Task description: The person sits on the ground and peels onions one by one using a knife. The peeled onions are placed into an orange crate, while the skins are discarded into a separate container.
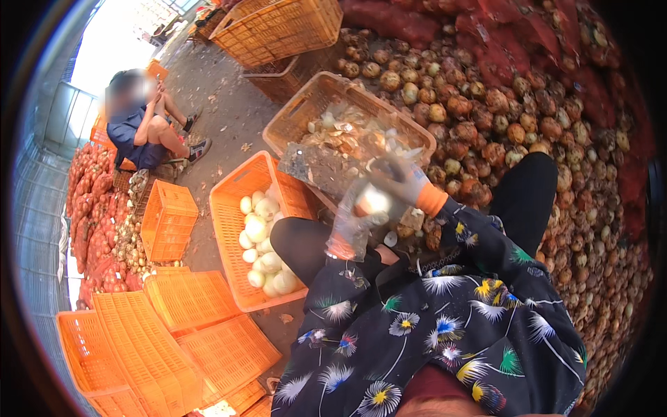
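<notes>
In my left hand (355, 219), which wears a clear plastic glove over an orange-cuffed one, is an onion (373, 199) with its white flesh showing. My right hand (398, 180), in a grey glove with an orange cuff, is close against the onion's upper right side; motion blur hides its fingertips and whether it holds a tool. Both hands are above my lap, by a dirty board (319, 168) laid at the near edge of a crate (348, 87) of onion skins. Left of my knee, peeled onions (267, 208) lie in an orange plastic crate (227, 229).
Unpeeled onions (464, 104) spread across the ground to my right, beside red mesh sacks (484, 41). Orange crates (151, 339) stand stacked at lower left, others (276, 31) at the top. A seated person (140, 125) is at upper left, near filled mesh sacks (91, 208).
</notes>
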Motion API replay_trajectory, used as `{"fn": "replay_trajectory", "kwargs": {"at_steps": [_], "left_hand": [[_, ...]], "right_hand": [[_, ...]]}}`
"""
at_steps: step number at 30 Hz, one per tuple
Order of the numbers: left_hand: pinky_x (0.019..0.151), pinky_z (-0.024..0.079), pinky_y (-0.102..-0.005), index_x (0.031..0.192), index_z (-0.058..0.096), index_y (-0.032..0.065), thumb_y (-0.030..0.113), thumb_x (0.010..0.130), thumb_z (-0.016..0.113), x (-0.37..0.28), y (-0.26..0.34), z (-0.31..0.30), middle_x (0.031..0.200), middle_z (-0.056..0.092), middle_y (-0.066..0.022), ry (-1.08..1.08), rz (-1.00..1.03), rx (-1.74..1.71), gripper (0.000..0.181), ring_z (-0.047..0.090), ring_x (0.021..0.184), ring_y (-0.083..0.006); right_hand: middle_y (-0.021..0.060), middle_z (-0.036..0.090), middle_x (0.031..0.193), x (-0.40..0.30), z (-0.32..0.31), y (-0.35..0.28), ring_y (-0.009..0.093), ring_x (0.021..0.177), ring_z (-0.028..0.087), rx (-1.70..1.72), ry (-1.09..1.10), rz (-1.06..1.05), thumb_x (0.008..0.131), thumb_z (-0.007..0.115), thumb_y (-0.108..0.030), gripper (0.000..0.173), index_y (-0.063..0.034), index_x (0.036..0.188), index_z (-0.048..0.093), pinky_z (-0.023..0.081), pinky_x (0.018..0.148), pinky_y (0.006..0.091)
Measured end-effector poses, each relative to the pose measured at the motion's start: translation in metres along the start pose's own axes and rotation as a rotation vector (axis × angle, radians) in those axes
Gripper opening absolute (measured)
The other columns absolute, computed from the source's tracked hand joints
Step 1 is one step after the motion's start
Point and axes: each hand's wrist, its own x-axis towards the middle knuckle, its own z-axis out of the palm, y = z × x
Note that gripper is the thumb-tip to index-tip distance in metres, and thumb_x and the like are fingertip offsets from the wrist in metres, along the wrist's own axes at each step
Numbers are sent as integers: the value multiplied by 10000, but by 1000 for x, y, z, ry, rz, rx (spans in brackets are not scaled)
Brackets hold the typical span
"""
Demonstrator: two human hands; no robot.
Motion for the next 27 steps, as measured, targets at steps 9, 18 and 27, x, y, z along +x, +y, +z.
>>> {"fn": "replay_trajectory", "kwargs": {"at_steps": [9, 18, 27], "left_hand": [[1128, 506, -389, 1560, 471, 76, -86, 695, 889, 4, 7, -13, 1468, 571, -79, -71, 14, -226, 974, 563, 1356, -269], [985, 596, -408, 1517, 448, 86, -132, 858, 741, 2, -12, -12, 1319, 630, -133, 103, -278, -100, 753, 652, 1218, -302], [1057, 557, -398, 1536, 453, 0, -126, 755, 741, -1, -2, -13, 1376, 618, -159, -7, -209, -158, 842, 639, 1259, -313]], "right_hand": [[156, 740, 1023, 10, -6, -48, 248, 927, 720, -181, -65, -58, 948, 779, -223, 332, -37, 1192, 653, 555, 809, 383], [235, 687, 955, 14, 3, -34, 423, 910, 694, -398, -208, -187, 947, 729, -263, 421, -60, 1292, 597, 543, 755, 487], [71, 741, 1061, 14, -1, -43, 166, 979, 677, 209, -136, 325, 936, 784, -148, 298, -23, 1173, 653, 540, 891, 335]]}}
